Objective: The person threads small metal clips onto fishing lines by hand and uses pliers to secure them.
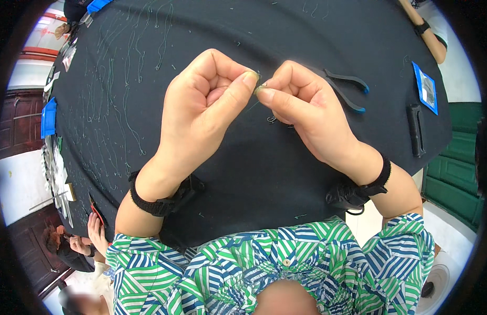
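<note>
Over the middle of the dark cloth, my left hand and my right hand meet almost fingertip to fingertip. Each pinches thumb against forefinger on a thin green line, whose short end slants down between them. A tiny dark piece at the pinch is too small to make out. Just below my right fingers lie small dark metal pieces that look like hooks, partly hidden by the hand. Behind my right hand rest pliers with blue-tipped dark handles; their jaws are covered by it.
Many knotted green lines spread across the left of the black cloth. At right are a blue packet and a black elongated case. Other people's arms reach the table's right and left edges. Another blue packet lies far left.
</note>
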A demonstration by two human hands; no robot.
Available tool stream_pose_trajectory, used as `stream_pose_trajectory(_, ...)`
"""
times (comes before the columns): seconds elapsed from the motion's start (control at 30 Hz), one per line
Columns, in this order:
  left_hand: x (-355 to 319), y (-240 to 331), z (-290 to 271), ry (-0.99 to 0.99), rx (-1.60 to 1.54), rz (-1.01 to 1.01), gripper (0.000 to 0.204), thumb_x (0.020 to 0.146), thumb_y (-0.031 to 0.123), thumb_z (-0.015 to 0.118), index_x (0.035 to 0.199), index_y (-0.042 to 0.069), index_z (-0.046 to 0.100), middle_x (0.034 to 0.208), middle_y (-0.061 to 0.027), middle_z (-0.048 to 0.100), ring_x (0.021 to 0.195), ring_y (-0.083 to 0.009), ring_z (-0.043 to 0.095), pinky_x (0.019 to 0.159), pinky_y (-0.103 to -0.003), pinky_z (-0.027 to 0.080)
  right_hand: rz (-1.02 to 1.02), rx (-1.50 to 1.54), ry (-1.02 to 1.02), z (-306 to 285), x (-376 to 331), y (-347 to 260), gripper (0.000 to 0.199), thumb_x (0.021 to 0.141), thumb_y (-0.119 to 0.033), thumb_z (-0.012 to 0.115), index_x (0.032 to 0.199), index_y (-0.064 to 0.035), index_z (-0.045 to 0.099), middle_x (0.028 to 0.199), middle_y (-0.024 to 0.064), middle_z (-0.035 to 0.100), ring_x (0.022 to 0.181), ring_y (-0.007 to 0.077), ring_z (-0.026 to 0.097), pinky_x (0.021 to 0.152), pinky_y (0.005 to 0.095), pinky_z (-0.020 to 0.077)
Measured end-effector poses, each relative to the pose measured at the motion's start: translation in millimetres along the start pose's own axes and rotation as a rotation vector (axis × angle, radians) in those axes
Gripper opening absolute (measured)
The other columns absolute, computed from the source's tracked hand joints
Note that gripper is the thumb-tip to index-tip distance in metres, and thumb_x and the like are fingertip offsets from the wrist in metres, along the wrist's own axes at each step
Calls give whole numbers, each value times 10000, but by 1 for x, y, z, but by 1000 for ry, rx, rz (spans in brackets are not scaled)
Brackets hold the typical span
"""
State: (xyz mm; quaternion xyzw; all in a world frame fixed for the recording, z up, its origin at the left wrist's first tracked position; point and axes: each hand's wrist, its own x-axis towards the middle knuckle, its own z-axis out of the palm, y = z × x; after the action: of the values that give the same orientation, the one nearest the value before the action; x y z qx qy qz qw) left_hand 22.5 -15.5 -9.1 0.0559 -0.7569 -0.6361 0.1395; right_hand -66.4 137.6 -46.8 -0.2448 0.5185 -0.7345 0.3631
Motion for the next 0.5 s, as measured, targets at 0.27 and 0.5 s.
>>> stream_pose_trajectory(0.27,0,-4,0,43,53,37,103,926,82,627,890,-4,583,657,81,500,577,32,394,510,-141,317,-306,-489,88,-3,-8,-9,83,852,-112,680,830,-44,640,523,-78,371,492,5,292,462,227,231)
stream_pose_trajectory(0.5,-1,-4,4,47,78,86,105,921,79,630,888,-12,589,633,80,481,568,24,381,504,-154,317,-434,-677,120,-4,-8,-11,59,844,-94,683,839,-45,652,481,-12,388,439,29,324,437,242,251)
